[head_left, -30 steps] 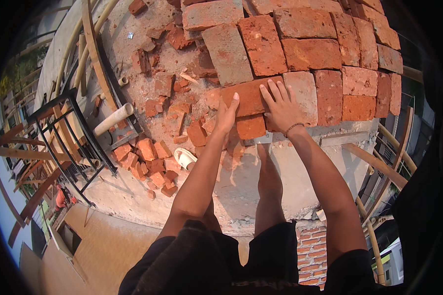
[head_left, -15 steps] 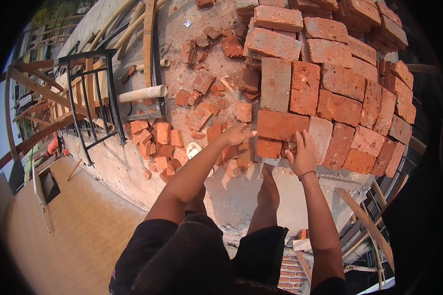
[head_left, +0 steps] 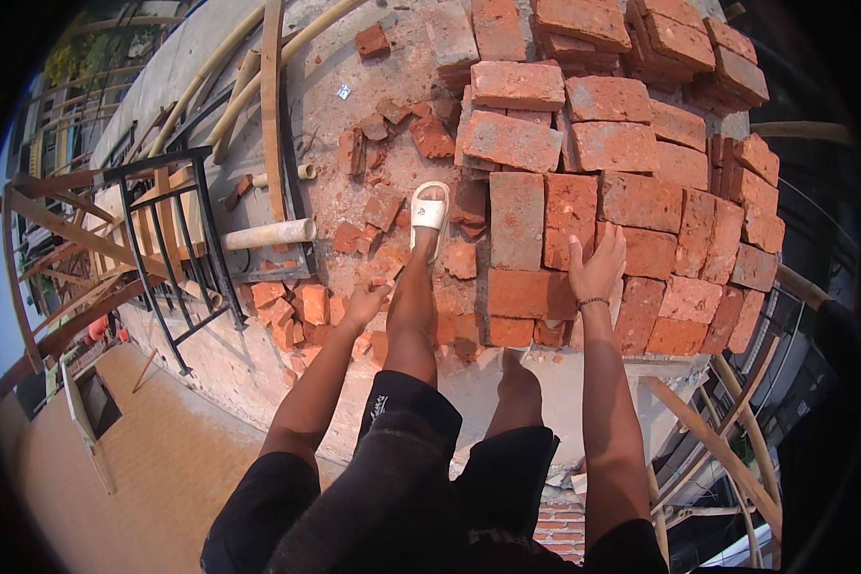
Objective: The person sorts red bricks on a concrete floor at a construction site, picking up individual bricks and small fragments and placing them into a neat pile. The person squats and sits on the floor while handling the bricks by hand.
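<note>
My right hand [head_left: 600, 270] reaches over the near part of a stack of red bricks [head_left: 633, 200], fingers stretched and thumb apart. It holds nothing and is nearest the front rows; whether the palm touches a brick I cannot tell. Just left of it, a brick [head_left: 518, 293] lies crosswise above a smaller brick end [head_left: 511, 332] at the stack's near left corner. My left hand [head_left: 365, 304] is beside my left shin, over broken brick pieces, with fingers loosely bent and no brick in them.
My left foot, in a white slide sandal [head_left: 430, 212], stands among brick rubble [head_left: 383, 206]. A black metal frame [head_left: 177, 253], a pale pipe [head_left: 270, 233] and wooden poles [head_left: 274, 105] lie to the left. Beyond the concrete edge [head_left: 249, 402] is a lower tan floor [head_left: 163, 459].
My left hand has left the corner brick and swung left. The right hand has moved off that brick, farther over the stack. My left foot has come forward onto the rubble.
</note>
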Motion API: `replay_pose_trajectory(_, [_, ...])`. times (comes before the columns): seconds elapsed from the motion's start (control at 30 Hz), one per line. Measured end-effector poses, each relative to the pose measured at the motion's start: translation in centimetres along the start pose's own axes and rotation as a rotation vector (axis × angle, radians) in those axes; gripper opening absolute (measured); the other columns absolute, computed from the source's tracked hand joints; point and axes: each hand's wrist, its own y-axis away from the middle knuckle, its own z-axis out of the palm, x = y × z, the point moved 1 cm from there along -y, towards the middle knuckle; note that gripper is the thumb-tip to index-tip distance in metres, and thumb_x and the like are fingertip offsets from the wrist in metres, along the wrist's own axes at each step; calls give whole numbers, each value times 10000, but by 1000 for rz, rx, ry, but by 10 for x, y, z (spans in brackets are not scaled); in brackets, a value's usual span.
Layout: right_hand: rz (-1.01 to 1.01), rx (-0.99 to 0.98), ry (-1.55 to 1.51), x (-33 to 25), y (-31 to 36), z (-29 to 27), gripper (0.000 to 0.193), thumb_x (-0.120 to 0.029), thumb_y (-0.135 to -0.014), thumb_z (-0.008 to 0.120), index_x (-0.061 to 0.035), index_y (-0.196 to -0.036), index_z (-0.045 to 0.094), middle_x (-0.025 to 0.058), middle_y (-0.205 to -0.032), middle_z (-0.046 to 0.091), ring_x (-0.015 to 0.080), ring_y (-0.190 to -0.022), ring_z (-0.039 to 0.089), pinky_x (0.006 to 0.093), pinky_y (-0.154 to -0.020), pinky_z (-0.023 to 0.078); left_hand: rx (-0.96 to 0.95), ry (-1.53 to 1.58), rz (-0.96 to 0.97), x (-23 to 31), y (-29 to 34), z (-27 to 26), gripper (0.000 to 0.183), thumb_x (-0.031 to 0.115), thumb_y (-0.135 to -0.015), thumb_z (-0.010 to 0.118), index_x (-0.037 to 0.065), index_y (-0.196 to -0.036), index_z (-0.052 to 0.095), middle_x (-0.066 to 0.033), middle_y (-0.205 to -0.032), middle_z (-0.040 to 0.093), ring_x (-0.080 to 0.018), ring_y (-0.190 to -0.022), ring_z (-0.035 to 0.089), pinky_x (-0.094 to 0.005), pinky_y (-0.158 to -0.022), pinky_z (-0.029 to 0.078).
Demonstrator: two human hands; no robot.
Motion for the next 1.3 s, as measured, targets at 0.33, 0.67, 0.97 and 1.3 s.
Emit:
replay_pose_trajectory(0.33, [470, 342, 329, 25, -55, 69, 706, -631, -1062, 429, -284, -1669, 328, 80, -1753, 235, 401, -1604, 169, 805, -1169, 110, 141, -713, 1417, 325, -219, 145, 678, 339, -870, 835, 47, -1408, 543, -223, -1470, 513, -425, -1350, 505, -546, -1126, 420])
replay_pose_trajectory(0.67, [389, 485, 252, 40, -53, 78, 681, -671, -1021, 480, -361, -1623, 413, 44, -1724, 311, 386, -1584, 218, 830, -1133, 92, -116, -1505, 1223, 454, -261, 239, 1066, 575, -756, 818, 28, -1556, 374, -260, -1532, 473, -448, -1369, 525, -540, -1115, 481])
replay_pose_trajectory(0.97, [288, 485, 186, 33, -44, 56, 735, -705, -1017, 487, -268, -1606, 441, 127, -1668, 376, 409, -1554, 272, 736, -1206, 139, -125, -1010, 1160, 393, -95, 134, 1034, 368, -645, 920, -105, -1436, 449, -278, -1322, 567, -399, -1210, 597, -474, -1071, 469])
replay_pose_trajectory(1.3, [749, -190, -1841, -51, 323, 39, 1172, -596, -868, 822, -29, -1668, 179, 150, -1677, 303, 290, -1555, 322, 455, -1264, 293, -768, -857, 537, 44, 127, 188, 1129, 247, -589, 931, -64, -1512, 359, -248, -1363, 522, -386, -1297, 535, -473, -1142, 412])
